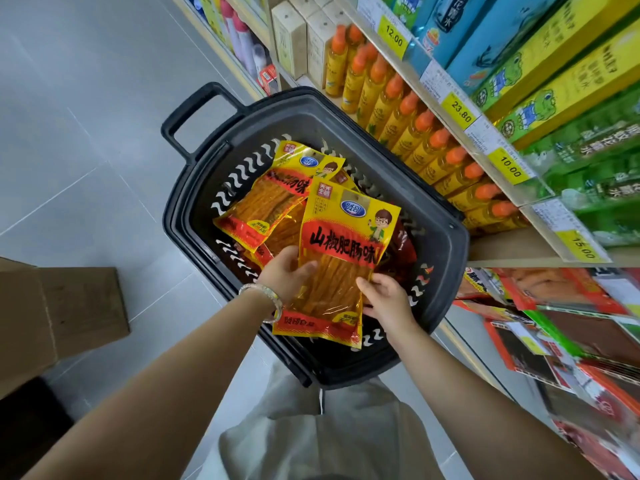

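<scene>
A yellow and red snack packet (341, 244) with black lettering is held upright over a black shopping basket (446, 247). My left hand (289, 271), with a bead bracelet on the wrist, grips the packet's left edge, thumb on its front. My right hand (386, 299) pinches its lower right edge. A second packet of the same kind (273, 199) lies tilted in the basket, with more packets partly hidden beneath it.
The basket stands on a grey tiled floor, its handle (192, 114) pointing away. Shelves on the right hold yellow bottles with orange caps (415, 133), boxes and yellow price tags (509, 166); snack packets (554, 327) fill the lower shelf. A cardboard box (59, 317) sits at left.
</scene>
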Demonstrator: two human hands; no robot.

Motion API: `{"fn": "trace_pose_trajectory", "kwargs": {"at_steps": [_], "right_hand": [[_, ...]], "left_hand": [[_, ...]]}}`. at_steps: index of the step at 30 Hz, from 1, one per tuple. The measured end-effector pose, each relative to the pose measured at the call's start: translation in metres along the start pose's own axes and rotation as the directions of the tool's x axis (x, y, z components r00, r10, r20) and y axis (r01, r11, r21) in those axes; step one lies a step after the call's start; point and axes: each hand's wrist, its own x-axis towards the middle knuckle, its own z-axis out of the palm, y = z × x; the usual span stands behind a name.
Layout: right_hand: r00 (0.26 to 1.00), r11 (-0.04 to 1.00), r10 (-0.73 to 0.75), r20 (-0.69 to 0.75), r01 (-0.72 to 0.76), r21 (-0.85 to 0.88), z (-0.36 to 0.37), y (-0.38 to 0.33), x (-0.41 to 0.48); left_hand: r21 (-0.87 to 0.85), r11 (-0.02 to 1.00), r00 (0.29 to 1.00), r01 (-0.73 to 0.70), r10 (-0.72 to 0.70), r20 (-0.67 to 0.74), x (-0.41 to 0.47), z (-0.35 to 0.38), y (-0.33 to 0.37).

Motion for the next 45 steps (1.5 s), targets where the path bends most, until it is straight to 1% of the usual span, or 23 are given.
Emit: {"fn": "trace_pose_trajectory", "kwargs": {"at_steps": [2,4,6,7,9,12,14,16,19,20,26,27,30,33,35,37,39,41,43,45], "right_hand": [[1.0,0.999,0.0,0.009,0.0,-0.046,0.001,0.001,-0.001],[0.999,0.994,-0.014,-0.039,0.01,-0.105,0.001,0.001,0.002],[0.995,0.994,-0.021,-0.094,0.011,-0.107,0.001,0.0,0.007],[0.996,0.995,-0.029,-0.089,0.02,-0.095,0.001,-0.002,0.009],[0.999,0.995,-0.037,-0.008,0.036,-0.089,0.006,-0.004,0.016],[0.995,0.995,-0.015,0.098,0.024,-0.093,0.021,-0.011,0.032],[0.992,0.996,0.052,0.111,-0.044,-0.073,0.033,-0.015,0.046],[0.991,0.989,0.131,0.033,-0.129,-0.069,0.042,-0.018,0.063],[0.973,0.963,0.176,-0.151,-0.202,-0.176,0.046,-0.018,0.084],[0.966,0.955,0.181,-0.184,-0.218,-0.203,0.047,-0.017,0.088],[0.944,0.96,0.197,-0.264,-0.241,-0.145,0.04,-0.021,0.095],[0.946,0.973,0.172,-0.274,-0.207,-0.103,0.036,-0.021,0.091],[0.962,0.999,0.05,-0.268,-0.043,0.032,0.028,-0.022,0.068],[0.973,0.993,-0.062,-0.224,0.083,0.086,0.019,-0.026,0.033],[0.974,0.988,-0.126,-0.191,0.14,0.061,0.012,-0.025,0.009],[0.965,0.982,-0.182,-0.189,0.19,0.021,0.005,-0.024,-0.017],[0.945,0.976,-0.208,-0.254,0.217,0.01,-0.004,-0.027,-0.041],[0.92,0.963,-0.257,-0.295,0.271,0.004,-0.014,-0.028,-0.065],[0.897,0.94,-0.32,-0.304,0.342,0.02,-0.025,-0.026,-0.089],[0.868,0.917,-0.341,-0.362,0.392,0.076,-0.038,-0.025,-0.117]], "left_hand": [[0.025,1.0,0.997,0.004,-0.002,-0.08,0.001,-0.002,0.0],[0.059,0.998,0.985,-0.001,0.011,-0.171,0.001,-0.007,-0.004],[0.096,0.995,0.96,0.001,0.026,-0.279,0.0,-0.017,-0.01],[0.106,0.994,0.944,0.009,0.027,-0.33,0.0,-0.023,-0.013],[0.133,0.99,0.919,0.047,0.009,-0.394,0.001,-0.034,-0.018],[0.168,0.981,0.908,0.094,-0.015,-0.418,0.003,-0.042,-0.023],[0.157,0.981,0.904,0.116,-0.039,-0.427,0.005,-0.043,-0.026],[0.151,0.98,0.898,0.131,-0.053,-0.437,0.008,-0.043,-0.031],[0.155,0.979,0.904,0.136,-0.058,-0.424,0.012,-0.043,-0.036],[0.145,0.98,0.907,0.134,-0.062,-0.416,0.012,-0.043,-0.037],[0.098,0.991,0.918,0.095,-0.049,-0.393,0.013,-0.045,-0.037],[0.065,0.994,0.919,0.088,-0.056,-0.391,0.013,-0.045,-0.035],[-0.043,0.997,0.915,0.062,-0.074,-0.398,0.007,-0.048,-0.03],[-0.064,0.998,0.903,0.021,-0.046,-0.427,-0.006,-0.049,-0.02],[-0.048,0.999,0.905,-0.01,-0.012,-0.424,-0.015,-0.051,-0.011],[-0.048,0.997,0.923,-0.062,0.039,-0.382,-0.024,-0.051,0.001],[-0.056,0.991,0.938,-0.124,0.099,-0.333,-0.032,-0.051,0.015],[-0.013,0.987,0.941,-0.158,0.146,-0.305,-0.041,-0.048,0.029],[-0.007,0.978,0.946,-0.209,0.2,-0.256,-0.05,-0.044,0.045],[-0.065,0.964,0.954,-0.256,0.241,-0.181,-0.062,-0.037,0.063]]}}
